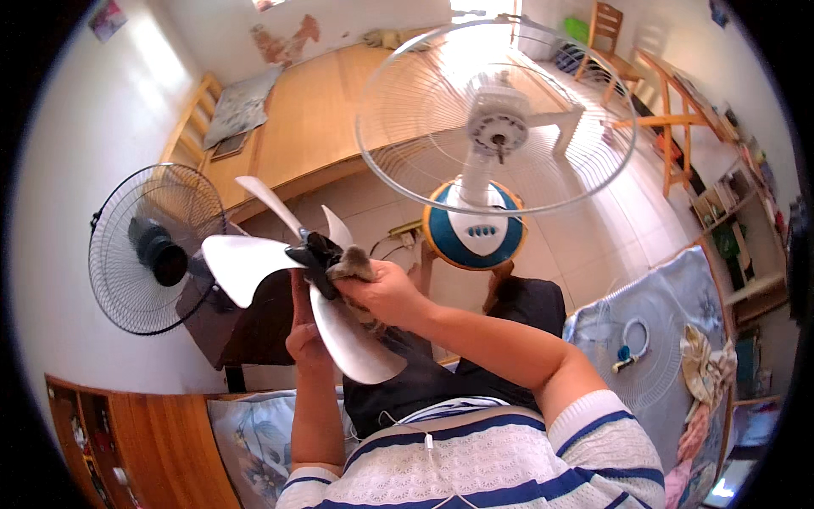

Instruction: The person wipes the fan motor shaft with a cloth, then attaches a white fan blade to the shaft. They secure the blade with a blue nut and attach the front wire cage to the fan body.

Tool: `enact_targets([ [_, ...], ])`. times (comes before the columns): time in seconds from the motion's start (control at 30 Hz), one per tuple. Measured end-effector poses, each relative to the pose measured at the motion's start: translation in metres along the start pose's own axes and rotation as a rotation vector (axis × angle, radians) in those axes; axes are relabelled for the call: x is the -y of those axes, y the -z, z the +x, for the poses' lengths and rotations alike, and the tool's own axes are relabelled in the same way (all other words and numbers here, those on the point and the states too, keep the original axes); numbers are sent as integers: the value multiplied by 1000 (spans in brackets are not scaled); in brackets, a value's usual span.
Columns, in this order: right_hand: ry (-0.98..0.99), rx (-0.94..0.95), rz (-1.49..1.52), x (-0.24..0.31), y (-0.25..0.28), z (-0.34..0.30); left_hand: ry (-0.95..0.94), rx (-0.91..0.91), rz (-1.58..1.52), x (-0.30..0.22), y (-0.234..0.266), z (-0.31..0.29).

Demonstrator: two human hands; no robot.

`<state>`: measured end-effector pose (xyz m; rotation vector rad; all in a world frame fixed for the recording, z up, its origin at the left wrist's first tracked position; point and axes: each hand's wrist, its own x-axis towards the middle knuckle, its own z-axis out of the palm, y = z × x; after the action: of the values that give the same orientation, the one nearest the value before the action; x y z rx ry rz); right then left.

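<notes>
A fan blade (242, 259) with several pale, curved vanes and a dark hub is raised in front of my body, left of the middle. My left hand (305, 335) supports it from below, its fingers partly hidden behind a vane. My right hand (386, 294) is closed on a grey-brown cloth (354, 265) and presses it against the blade near the hub. Ahead of me stands a fan (498, 131) with its bare shaft showing, a white wire rear grille (373, 165) around it and a blue-and-white base (475, 231) between my feet.
A black fan (157, 254) stands at the left. On the blue floral bedding (593, 327) at the right lie a wire front grille (661, 327), a white ring (636, 337) and a crumpled cloth (708, 373). A wooden bed platform (322, 110) and a chair (605, 30) are farther back.
</notes>
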<state>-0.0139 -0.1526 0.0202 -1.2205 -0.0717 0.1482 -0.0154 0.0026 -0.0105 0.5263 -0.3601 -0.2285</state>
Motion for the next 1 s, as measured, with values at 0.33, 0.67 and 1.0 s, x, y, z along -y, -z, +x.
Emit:
enact_targets([
  [0.33,-99,74,-386,6,-5,-39,145,55,324,-6,4,24],
  [0.67,557,73,-656,32,42,-52,286,-77,25,-19,-14,22],
  [1.0,621,276,-1672,25,38,-41,281,-21,182,-2,-18,24],
])
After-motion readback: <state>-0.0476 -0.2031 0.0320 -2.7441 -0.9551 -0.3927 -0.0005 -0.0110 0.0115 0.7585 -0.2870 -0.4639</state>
